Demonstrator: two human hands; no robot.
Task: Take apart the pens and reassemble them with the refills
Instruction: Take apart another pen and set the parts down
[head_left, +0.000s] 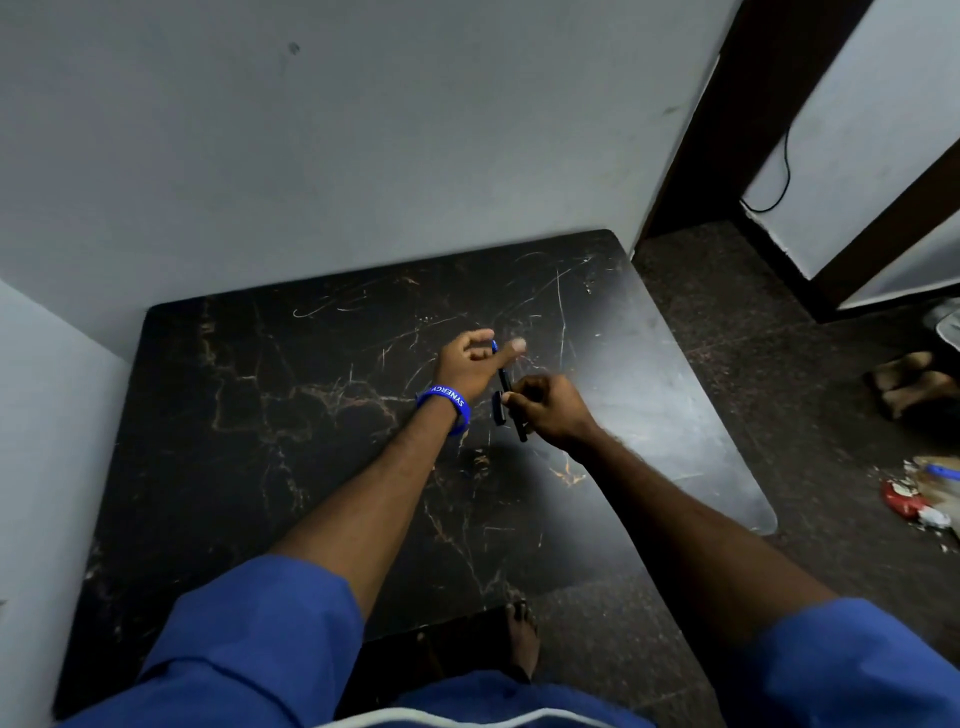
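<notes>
My left hand (470, 364), with a blue wristband, hovers over the dark marble table (311, 441) and pinches a small blue pen piece (494, 345) between thumb and fingers. Just below it a dark pen barrel (504, 382) slants toward my right hand (550, 410). My right hand is closed around a black pen (519, 428) whose end sticks out below the fist. A short dark pen part (498, 408) shows at my right fingertips. The pieces are small and dark, so I cannot tell exactly how they join.
The table sits in a corner between pale walls (363, 156). To the right is dark floor with litter and a red wrapper (904, 499), and sandals (909, 384). A bare foot (522, 639) shows below the table's near edge.
</notes>
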